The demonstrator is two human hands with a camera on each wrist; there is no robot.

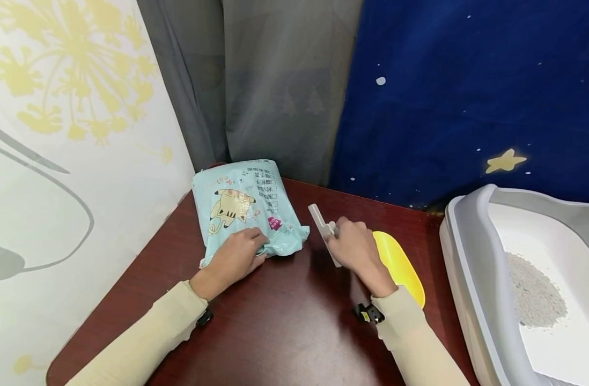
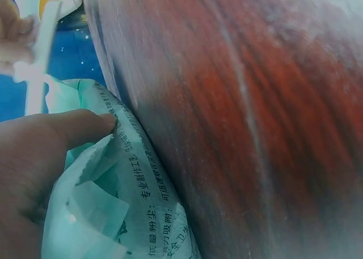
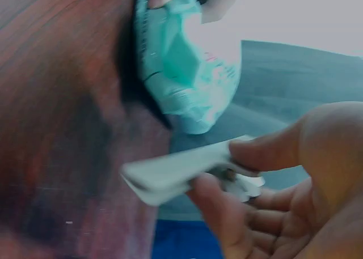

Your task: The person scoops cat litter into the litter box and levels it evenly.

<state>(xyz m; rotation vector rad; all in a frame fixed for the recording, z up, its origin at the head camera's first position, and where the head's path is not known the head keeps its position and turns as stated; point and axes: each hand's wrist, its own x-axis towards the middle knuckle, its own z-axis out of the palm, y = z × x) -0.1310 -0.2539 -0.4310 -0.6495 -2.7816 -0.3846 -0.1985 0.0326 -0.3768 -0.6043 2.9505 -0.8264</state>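
Observation:
A light blue plastic bag [image 1: 275,193] with a cartoon cat printed on it lies on the table, its crumpled end toward me. My left hand [image 1: 234,257] grips that end; in the left wrist view the thumb presses on the gathered, folded plastic [image 2: 133,174]. To the right of the bag, my right hand [image 1: 354,246] holds a long white bag clip [image 1: 317,215] above the table. Thumb and fingers pinch the clip [image 3: 176,171] in the right wrist view, and its tip stands apart from the bag [image 3: 210,89].
A yellow oblong dish [image 1: 402,265] lies behind my right wrist. At the right stands a grey and white litter box [image 1: 483,289] with grey litter [image 1: 536,292] inside. Grey and blue curtains [image 1: 285,91] hang along the table's [image 1: 285,321] back edge, and a patterned white wall [image 1: 82,187] borders the left.

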